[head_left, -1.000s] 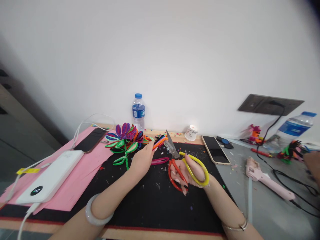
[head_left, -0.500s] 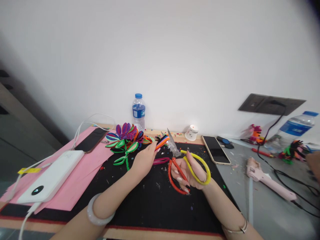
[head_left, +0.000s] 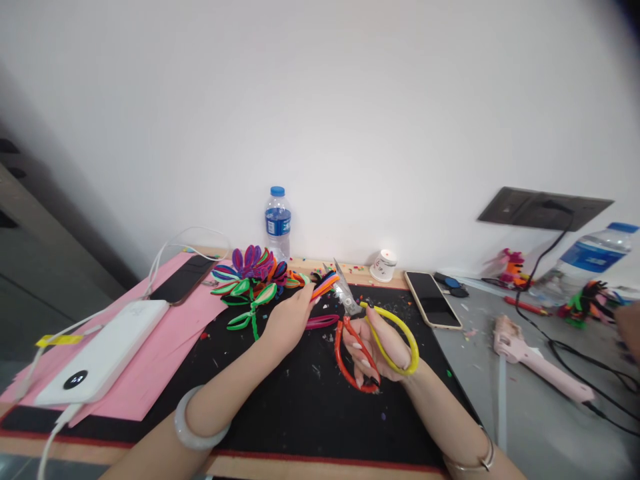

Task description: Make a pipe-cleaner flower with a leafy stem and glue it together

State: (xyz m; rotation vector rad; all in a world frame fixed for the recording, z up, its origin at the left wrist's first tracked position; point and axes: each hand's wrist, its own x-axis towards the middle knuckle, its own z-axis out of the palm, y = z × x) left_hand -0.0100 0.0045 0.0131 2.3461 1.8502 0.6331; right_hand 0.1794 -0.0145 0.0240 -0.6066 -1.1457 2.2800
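Pinched in my left hand [head_left: 287, 320] is a bundle of fuzzy strips [head_left: 326, 285], orange, blue and black among them. My right hand [head_left: 377, 347] holds scissors [head_left: 345, 293] by their handles, one loop yellow and one red. The blades are apart and point away from me, next to the ends of the strips. Beside my left hand lie fuzzy flowers [head_left: 253, 263] in purple and other colours, with green leaves [head_left: 253, 307]. A magenta fuzzy loop [head_left: 321, 322] lies on the black mat [head_left: 300, 413] between my hands.
A water bottle [head_left: 277, 223] and paper cup [head_left: 384, 265] stand by the wall. Left are pink sheets [head_left: 150, 380], a power bank [head_left: 103, 353] and a dark phone [head_left: 184, 280]. Right are another phone [head_left: 433, 300], a pink glue gun [head_left: 545, 370], cables, a second bottle [head_left: 583, 260] and part of someone's hand [head_left: 627, 327].
The scissor handles and my right fingers have shifted slightly, the yellow loop a little to the left. My left hand and the strips have barely moved.
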